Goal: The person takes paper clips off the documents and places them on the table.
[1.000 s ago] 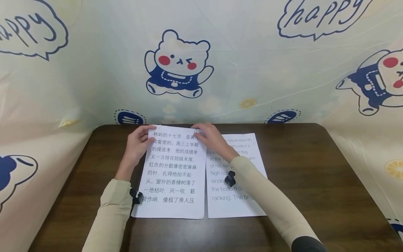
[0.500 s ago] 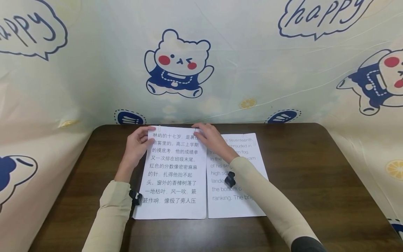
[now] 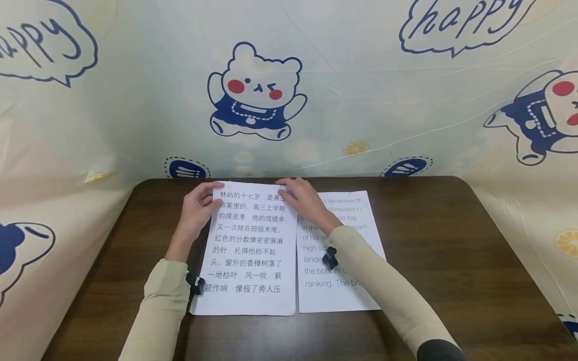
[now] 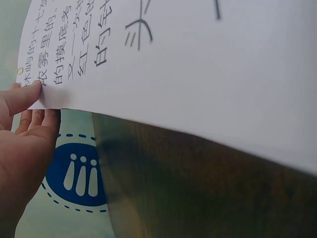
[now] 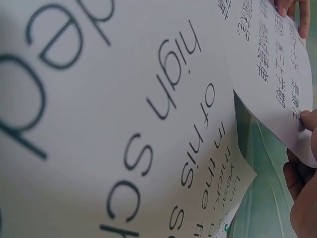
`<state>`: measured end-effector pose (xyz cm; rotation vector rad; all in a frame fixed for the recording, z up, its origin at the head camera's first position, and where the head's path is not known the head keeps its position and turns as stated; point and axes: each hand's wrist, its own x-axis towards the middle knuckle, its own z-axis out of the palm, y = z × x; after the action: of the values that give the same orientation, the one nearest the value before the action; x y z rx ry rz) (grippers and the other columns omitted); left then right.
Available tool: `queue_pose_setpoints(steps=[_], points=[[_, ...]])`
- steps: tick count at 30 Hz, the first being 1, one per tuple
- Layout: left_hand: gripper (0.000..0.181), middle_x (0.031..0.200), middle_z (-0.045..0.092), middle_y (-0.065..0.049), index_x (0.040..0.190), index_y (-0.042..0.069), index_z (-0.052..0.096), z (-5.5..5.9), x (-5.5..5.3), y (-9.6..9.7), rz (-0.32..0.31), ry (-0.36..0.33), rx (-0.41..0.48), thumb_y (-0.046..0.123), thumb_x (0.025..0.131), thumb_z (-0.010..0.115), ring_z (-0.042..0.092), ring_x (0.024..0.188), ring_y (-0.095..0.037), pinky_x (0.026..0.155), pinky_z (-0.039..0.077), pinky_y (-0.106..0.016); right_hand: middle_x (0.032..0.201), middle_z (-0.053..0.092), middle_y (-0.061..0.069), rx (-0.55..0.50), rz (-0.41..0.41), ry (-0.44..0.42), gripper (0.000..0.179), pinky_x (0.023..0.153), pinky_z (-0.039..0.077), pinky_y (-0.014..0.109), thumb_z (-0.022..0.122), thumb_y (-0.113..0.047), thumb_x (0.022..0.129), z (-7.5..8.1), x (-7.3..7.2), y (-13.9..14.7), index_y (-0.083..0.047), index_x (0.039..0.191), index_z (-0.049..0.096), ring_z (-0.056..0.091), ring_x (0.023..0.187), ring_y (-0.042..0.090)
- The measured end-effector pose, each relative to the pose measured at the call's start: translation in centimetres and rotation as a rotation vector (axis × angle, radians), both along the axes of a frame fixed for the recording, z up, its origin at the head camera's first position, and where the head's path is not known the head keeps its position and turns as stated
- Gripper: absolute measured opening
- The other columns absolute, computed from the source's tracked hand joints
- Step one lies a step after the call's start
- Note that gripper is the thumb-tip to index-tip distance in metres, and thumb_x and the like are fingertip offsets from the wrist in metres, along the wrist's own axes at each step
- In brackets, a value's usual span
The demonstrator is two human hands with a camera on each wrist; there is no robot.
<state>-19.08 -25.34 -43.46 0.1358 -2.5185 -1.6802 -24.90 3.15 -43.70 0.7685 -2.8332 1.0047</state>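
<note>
A white sheet printed with Chinese text (image 3: 246, 301) lies at the left of the pair, its top edge raised off the table. My left hand (image 3: 194, 210) pinches its upper left edge, thumb on the printed face and fingers behind, as the left wrist view shows. At the upper right corner my right hand (image 3: 304, 200) pinches the same sheet, thumb in front. A small paper clip (image 3: 229, 184) sits on its top edge near the left corner. Beside it, a sheet with English text (image 3: 334, 301) lies partly under my right forearm.
The dark wooden table (image 3: 451, 281) reaches back to a hanging cloth (image 3: 352, 100) printed with bears and the word "happy". A second clip (image 3: 366, 204) shows at the English sheet's upper right. Black wrist cameras sit on both sleeves.
The Chinese sheet has shifted slightly toward me and to the right. Both hands keep their grip at its top corners, nearly still. The English sheet stays put.
</note>
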Motion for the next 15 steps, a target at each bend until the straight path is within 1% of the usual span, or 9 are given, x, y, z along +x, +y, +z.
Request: queue_pose_setpoints(steps=[4, 8, 15], points=[[0.039, 0.131, 0.062, -0.016, 0.135, 0.013, 0.058, -0.17, 0.01, -0.02, -0.001, 0.007, -0.002, 0.002, 0.098, 0.059, 0.066, 0.1, -0.017, 0.079, 0.054, -0.012, 0.122, 0.068, -0.001, -0.007, -0.004, 0.003, 0.034, 0.09, 0.047, 0.034, 0.058, -0.031, 0.102, -0.08, 0.01, -0.02, -0.023, 0.135, 0.062, 0.056, 0.101, 0.016], [0.039, 0.13, 0.062, -0.017, 0.135, 0.012, 0.058, -0.2, 0.03, -0.03, -0.005, 0.018, 0.002, 0.001, 0.098, 0.059, 0.066, 0.098, -0.014, 0.078, 0.054, -0.012, 0.119, 0.069, -0.001, -0.005, -0.009, 0.014, 0.034, 0.086, 0.047, 0.032, 0.058, -0.031, 0.102, -0.21, -0.03, -0.02, -0.023, 0.135, 0.062, 0.055, 0.097, 0.016], [0.039, 0.131, 0.062, -0.016, 0.136, 0.012, 0.058, -0.26, -0.01, 0.08, -0.002, 0.014, -0.002, 0.001, 0.098, 0.059, 0.066, 0.1, -0.017, 0.079, 0.054, -0.012, 0.113, 0.069, -0.002, -0.006, -0.026, 0.034, 0.033, 0.078, 0.043, 0.028, 0.058, -0.032, 0.102, -0.41, -0.02, -0.09, -0.022, 0.134, 0.063, 0.053, 0.091, 0.014]])
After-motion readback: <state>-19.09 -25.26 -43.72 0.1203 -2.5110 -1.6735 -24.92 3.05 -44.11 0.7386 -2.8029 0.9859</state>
